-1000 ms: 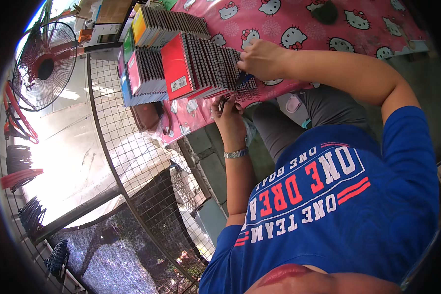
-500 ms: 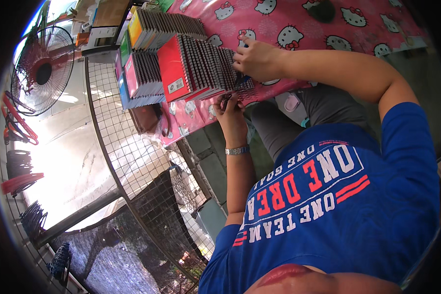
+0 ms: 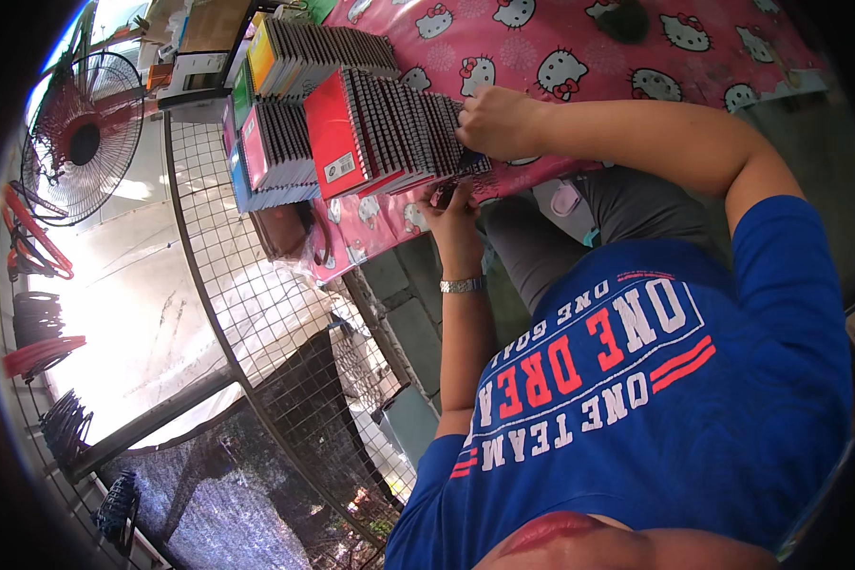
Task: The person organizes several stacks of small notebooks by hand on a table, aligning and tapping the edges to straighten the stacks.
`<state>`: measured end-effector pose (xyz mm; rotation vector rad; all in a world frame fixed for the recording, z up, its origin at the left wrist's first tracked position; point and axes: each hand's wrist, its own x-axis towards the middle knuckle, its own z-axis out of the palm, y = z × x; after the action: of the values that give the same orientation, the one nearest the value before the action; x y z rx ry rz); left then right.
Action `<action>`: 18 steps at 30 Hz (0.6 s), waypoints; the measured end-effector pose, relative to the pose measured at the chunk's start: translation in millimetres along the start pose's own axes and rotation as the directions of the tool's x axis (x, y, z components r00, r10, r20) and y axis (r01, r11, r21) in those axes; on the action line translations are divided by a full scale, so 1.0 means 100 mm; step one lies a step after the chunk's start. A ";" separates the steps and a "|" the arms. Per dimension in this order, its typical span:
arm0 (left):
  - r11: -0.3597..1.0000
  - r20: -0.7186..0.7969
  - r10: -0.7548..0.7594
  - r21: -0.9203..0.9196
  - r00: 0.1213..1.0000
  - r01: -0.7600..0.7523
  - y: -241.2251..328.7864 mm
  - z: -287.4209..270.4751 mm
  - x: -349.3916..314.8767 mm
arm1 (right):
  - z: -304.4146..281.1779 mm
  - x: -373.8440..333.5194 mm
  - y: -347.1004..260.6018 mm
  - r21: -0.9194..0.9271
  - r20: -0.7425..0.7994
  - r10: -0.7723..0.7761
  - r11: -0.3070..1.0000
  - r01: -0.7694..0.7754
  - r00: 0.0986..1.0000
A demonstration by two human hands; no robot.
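Note:
A row of spiral notebooks (image 3: 389,133) with a red front cover stands on the pink table cover. At the right end of the row, my right hand (image 3: 505,123) is closed, its fingers curled in against the last spiral edges. A dark blue piece shows just below it; whatever the fingers grip is hidden. My left hand (image 3: 456,223), with a metal watch (image 3: 462,285) on the wrist, is at the near end of the same row. Its fingers are closed around a small dark thing (image 3: 444,196) that I cannot make out.
More spiral notebooks, a yellow-fronted stack (image 3: 304,59) and a pink-and-blue stack (image 3: 280,147), stand to the left. The patterned pink table cover (image 3: 617,57) spreads beyond my right arm. A wire mesh (image 3: 228,247) and a fan (image 3: 84,142) are at the left.
The fingers of my right hand, stretched out beside the row before, have curled in. My left hand has shifted only slightly. The notebooks stay in place.

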<state>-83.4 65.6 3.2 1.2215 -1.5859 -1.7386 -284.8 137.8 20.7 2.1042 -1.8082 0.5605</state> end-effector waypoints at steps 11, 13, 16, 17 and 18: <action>0.992 0.037 0.109 0.061 0.993 -0.111 -0.13 -0.03 0.05 | 0.08 -0.07 0.03 -0.002 -0.075 -0.012 1.000 0.012 0.997; 0.997 -0.024 0.045 0.060 0.999 -0.044 -0.06 0.07 0.05 | 0.09 0.00 0.00 0.044 0.106 0.030 0.998 -0.035 0.994; 0.999 -0.096 -0.036 -0.010 0.995 0.035 -0.02 0.13 0.02 | 0.07 -0.02 0.01 0.102 0.317 0.087 0.987 -0.126 0.944; 0.996 -0.109 -0.050 -0.072 0.993 0.042 -0.01 0.12 0.02 | 0.05 -0.02 0.01 0.123 0.344 0.111 0.979 -0.162 0.932; 0.996 -0.110 -0.050 -0.073 0.993 0.042 -0.06 0.07 0.05 | 0.08 -0.05 0.02 0.124 0.344 0.109 0.979 -0.160 0.933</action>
<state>-90.7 66.3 -4.6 1.3065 -1.4305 -1.7077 -287.1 137.8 11.8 2.3018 -2.1724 0.3982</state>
